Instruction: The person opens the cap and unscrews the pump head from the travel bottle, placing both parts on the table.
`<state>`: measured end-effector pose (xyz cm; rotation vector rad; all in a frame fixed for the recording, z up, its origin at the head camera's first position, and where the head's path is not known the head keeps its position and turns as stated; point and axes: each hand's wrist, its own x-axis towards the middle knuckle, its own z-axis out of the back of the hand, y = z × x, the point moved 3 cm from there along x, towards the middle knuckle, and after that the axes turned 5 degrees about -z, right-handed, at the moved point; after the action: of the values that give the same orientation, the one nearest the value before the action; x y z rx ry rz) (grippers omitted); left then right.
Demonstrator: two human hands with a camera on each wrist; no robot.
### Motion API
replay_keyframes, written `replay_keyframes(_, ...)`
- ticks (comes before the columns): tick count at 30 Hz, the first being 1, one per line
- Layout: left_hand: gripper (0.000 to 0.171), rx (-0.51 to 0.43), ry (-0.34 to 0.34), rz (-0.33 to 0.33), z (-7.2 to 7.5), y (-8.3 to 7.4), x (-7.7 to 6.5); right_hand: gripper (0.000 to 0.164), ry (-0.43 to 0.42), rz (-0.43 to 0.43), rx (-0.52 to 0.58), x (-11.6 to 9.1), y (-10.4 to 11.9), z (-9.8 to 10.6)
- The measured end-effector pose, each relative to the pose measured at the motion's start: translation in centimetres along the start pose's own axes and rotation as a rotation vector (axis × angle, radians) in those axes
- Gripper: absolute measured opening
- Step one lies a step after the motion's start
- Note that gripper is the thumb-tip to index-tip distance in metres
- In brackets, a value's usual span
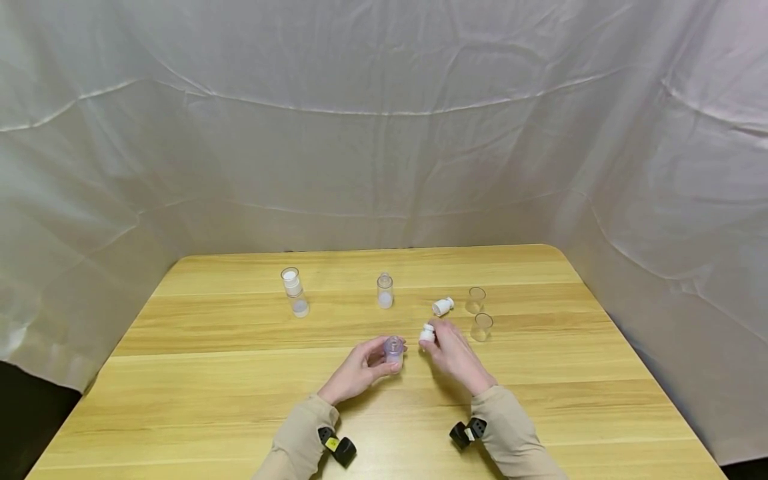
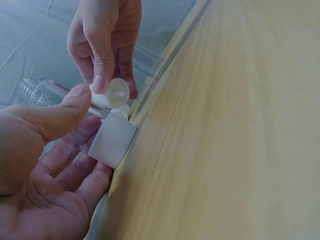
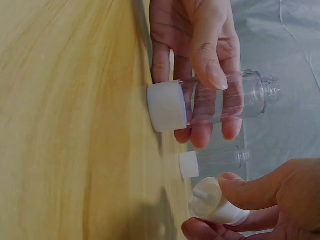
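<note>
My left hand [image 1: 359, 371] grips a clear bottle [image 3: 167, 106] with a white base, thumb on one side and fingers behind. The bottle stands upright near the tabletop, its threaded neck bare. To its right, my right hand [image 1: 454, 352] pinches a white pump head [image 3: 215, 202] between thumb and fingers. The pump head's hollow underside with a short stem shows in the right wrist view. Pump head and bottle are a small gap apart. Behind the right hand, a second white pump head [image 1: 443, 307] lies on its side.
Two clear caps [image 1: 476, 301] [image 1: 482, 329] stand right of the pump heads. A second open bottle [image 1: 385, 294] stands farther back. At the back left is a bottle [image 1: 295, 291] with its white pump head and clear cap on. Pale cloth [image 1: 384, 160] hangs behind the wooden table [image 1: 198, 380].
</note>
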<state>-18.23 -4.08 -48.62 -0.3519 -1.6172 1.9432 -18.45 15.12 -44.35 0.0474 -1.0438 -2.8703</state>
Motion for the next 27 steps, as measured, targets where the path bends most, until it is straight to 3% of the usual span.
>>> replay_keyframes(9, 0.049, -0.003, -0.002, 0.002, -0.04, 0.08, 0.02, 0.012, 0.004, 0.005, -0.073, -0.14, -0.39, -0.33)
replay_keyframes(27, 0.047, -0.003, -0.015, -0.011, -0.03, 0.23, 0.09, 0.012, 0.004, -0.001, -0.099, -0.16, -1.01, -0.7)
